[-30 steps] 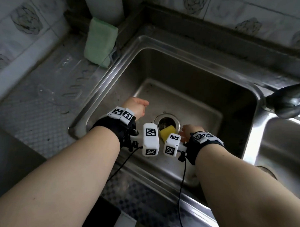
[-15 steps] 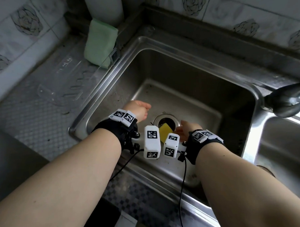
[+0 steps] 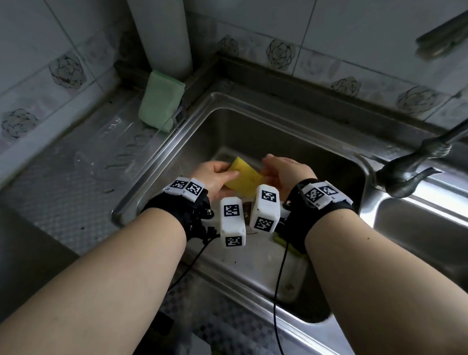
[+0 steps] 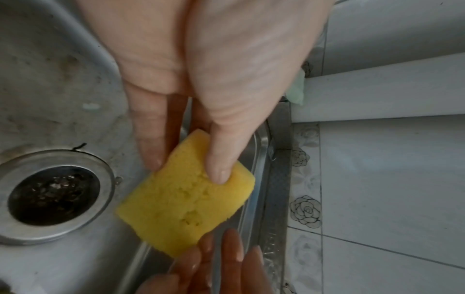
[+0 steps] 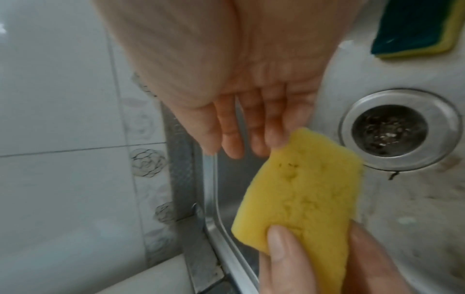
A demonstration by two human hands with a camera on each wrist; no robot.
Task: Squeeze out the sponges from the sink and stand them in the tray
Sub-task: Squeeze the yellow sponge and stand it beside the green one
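Note:
A yellow sponge hangs above the sink floor. My left hand pinches its left end, thumb on top and fingers underneath. My right hand is beside the sponge's other end with straight fingers, the little finger just touching it. A second sponge, dark green on yellow, lies flat on the sink floor and shows under my right wrist. A pale green sponge stands on edge in the clear tray left of the sink.
The drain is open in the sink floor below my hands. A dark faucet juts over the sink's right rim, with a second basin beyond. A white pipe rises behind the tray against the tiled wall.
The yellow sponge has come up from beside the drain, where my right hand had it, into my left hand's pinch. Both hands have risen and my right fingers have straightened.

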